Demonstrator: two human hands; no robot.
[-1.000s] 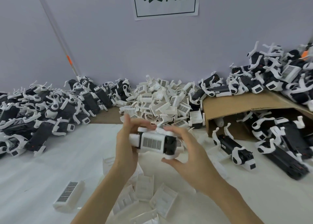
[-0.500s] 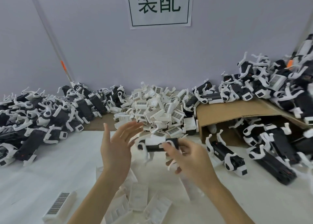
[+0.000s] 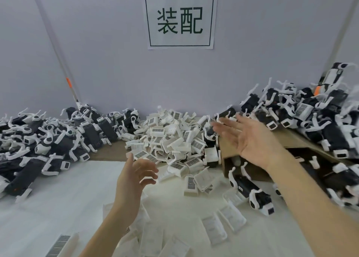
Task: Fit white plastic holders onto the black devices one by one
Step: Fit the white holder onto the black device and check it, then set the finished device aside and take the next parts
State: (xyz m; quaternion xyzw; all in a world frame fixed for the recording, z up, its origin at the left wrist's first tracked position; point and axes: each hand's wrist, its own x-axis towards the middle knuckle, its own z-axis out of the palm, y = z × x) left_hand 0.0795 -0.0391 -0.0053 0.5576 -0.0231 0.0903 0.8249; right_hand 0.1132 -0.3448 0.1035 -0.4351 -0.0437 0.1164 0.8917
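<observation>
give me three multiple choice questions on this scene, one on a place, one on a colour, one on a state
1. Where is the pile of loose white holders?
A. centre, against the wall
B. inside the cardboard box
C. in the left hand

2. What colour is the writing on the wall sign?
A. red
B. dark green
C. yellow

3. How is the right hand?
A. gripping a device
B. a closed fist
C. open, holding nothing

Answers: 1 A, the heap lies below the sign; 2 B, dark green characters on white paper; 3 C, its fingers are spread and empty.
</observation>
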